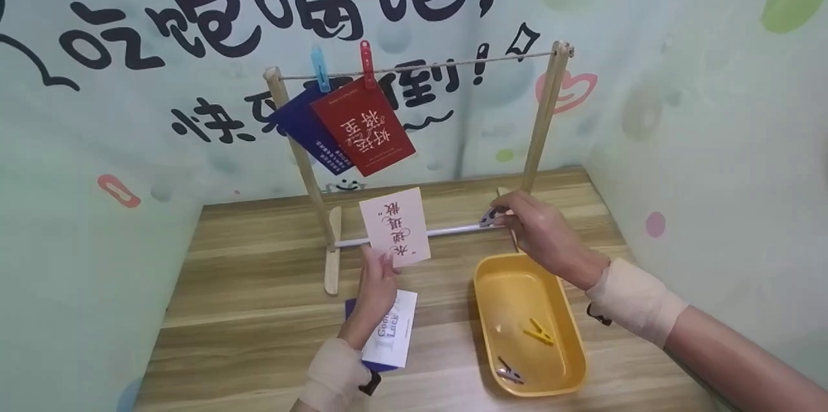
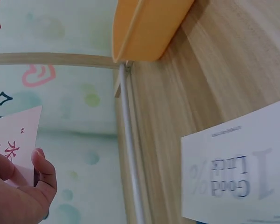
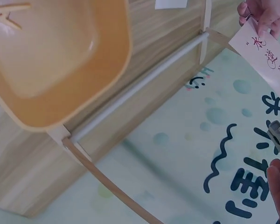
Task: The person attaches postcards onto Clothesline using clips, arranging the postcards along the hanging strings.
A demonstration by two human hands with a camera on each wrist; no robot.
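Left hand (image 1: 378, 282) pinches pink card (image 1: 395, 226) — rope (image 1: 420, 66) free rightward.

A wooden tabletop (image 1: 259, 308) with pale grain carries a wooden rack (image 1: 332, 257), standing toward the back on flat feet joined by a white bar (image 1: 453, 229). Near the front right sits a yellow tub (image 1: 569, 334) holding two pegs, and to its left lies a white card (image 1: 396, 334) partly covering a blue card (image 1: 350, 307).
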